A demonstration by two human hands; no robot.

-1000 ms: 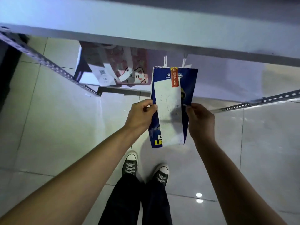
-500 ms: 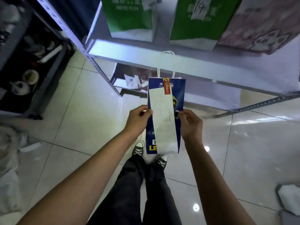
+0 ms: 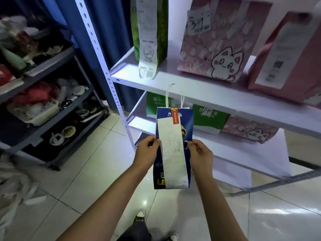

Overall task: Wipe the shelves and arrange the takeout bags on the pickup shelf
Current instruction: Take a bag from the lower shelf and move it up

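I hold a dark blue takeout bag (image 3: 186,119) upright in front of the white pickup shelf (image 3: 199,92). A long white receipt (image 3: 173,153) hangs down its front under a red seal sticker. My left hand (image 3: 147,153) pinches the bag's left edge and my right hand (image 3: 201,153) grips its right edge. On the upper shelf board stand a green bag (image 3: 161,28), a pink cat bag (image 3: 220,40) and another pink bag (image 3: 291,54). The board below carries two green bags (image 3: 210,120) and a pink cat bag (image 3: 250,133).
A grey perforated shelf post (image 3: 107,75) runs down at the left of the bags. A dark cart (image 3: 43,105) with bowls and clutter stands at the left. White rags (image 3: 15,188) lie on the tiled floor at lower left. My shoes (image 3: 140,216) show at the bottom.
My view has lifted from the floor and lowest board up to the higher shelf boards. The blue bag has risen with both hands, still held the same way.
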